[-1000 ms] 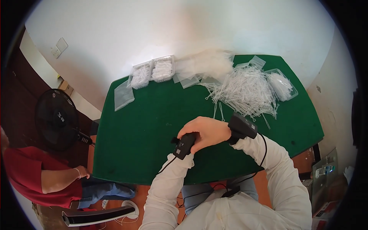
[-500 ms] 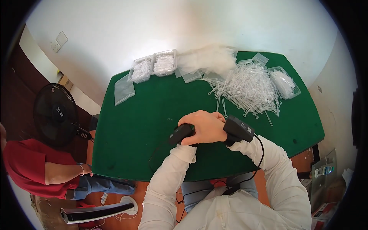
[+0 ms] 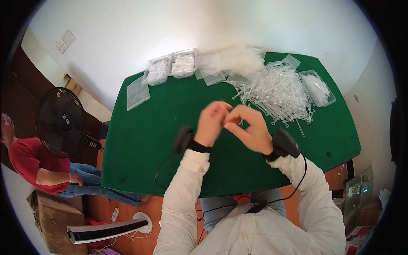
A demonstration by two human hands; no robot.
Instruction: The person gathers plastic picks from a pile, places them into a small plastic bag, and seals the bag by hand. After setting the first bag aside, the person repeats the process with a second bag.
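My left hand and my right hand are raised over the middle of the green table, fingertips almost meeting. The left fingers are curled in and slightly blurred. On the right, thumb and forefinger come together in a pinch. Whatever may be between the fingers is too small to make out. Black devices sit on both wrists, the left one and the right one, each with a cable. Just beyond the right hand spreads a large heap of clear, thin plastic sticks with looped ends.
Two clear tubs of white sticks, a left one and a right one, stand along the back. Nearby lie a flat clear bag and piled bags. Another tub is far right. A black fan and a person in red are left.
My hands were together, the right over the left wrist; now they have come apart and sit farther forward, fingertips facing. The person in red has shifted left and back.
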